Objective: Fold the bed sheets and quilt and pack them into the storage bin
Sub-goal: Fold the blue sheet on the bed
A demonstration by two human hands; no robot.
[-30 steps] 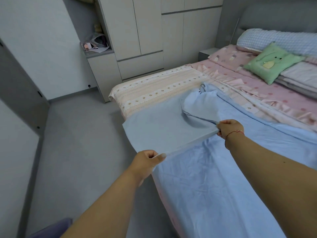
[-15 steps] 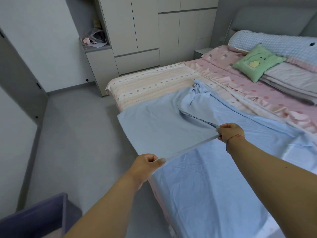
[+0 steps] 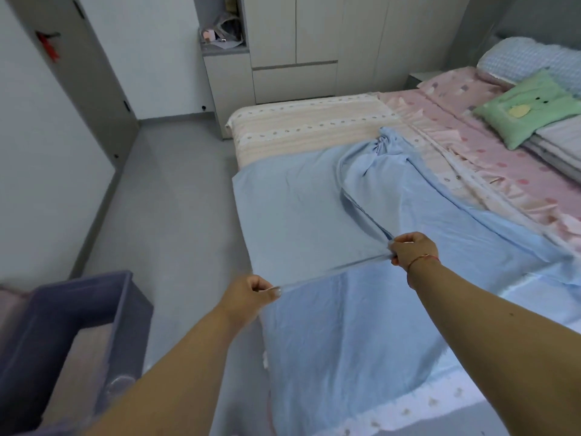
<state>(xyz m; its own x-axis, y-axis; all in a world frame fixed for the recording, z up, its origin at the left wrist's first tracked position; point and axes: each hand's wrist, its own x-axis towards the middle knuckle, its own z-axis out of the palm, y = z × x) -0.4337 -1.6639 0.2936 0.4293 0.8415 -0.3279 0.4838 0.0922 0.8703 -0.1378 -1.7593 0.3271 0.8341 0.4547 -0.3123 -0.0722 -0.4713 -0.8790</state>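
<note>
A light blue sheet (image 3: pixel 314 209) lies spread over the near part of the bed, with a folded-over flap stretched taut above it. My left hand (image 3: pixel 251 294) pinches the flap's near corner at the bed's left side. My right hand (image 3: pixel 412 250) grips the flap's other near corner over the middle of the sheet. A bunched ridge of the sheet (image 3: pixel 386 143) rises further back. The purple storage bin (image 3: pixel 78 309) stands on the floor at the lower left, with pinkish fabric (image 3: pixel 85 357) inside it.
A peach striped quilt (image 3: pixel 308 124) covers the bed's far end, and a pink dotted sheet (image 3: pixel 503 158) lies to the right. A green cushion (image 3: pixel 528 108) and folded grey bedding (image 3: pixel 562 143) sit near the headboard. Wardrobes (image 3: pixel 295 45) line the back wall. Grey floor (image 3: pixel 176 199) runs along the bed's left.
The view has tilted down and left, bringing the purple bin into sight. Both hands have kept their grip on the flap and drawn it slightly towards me.
</note>
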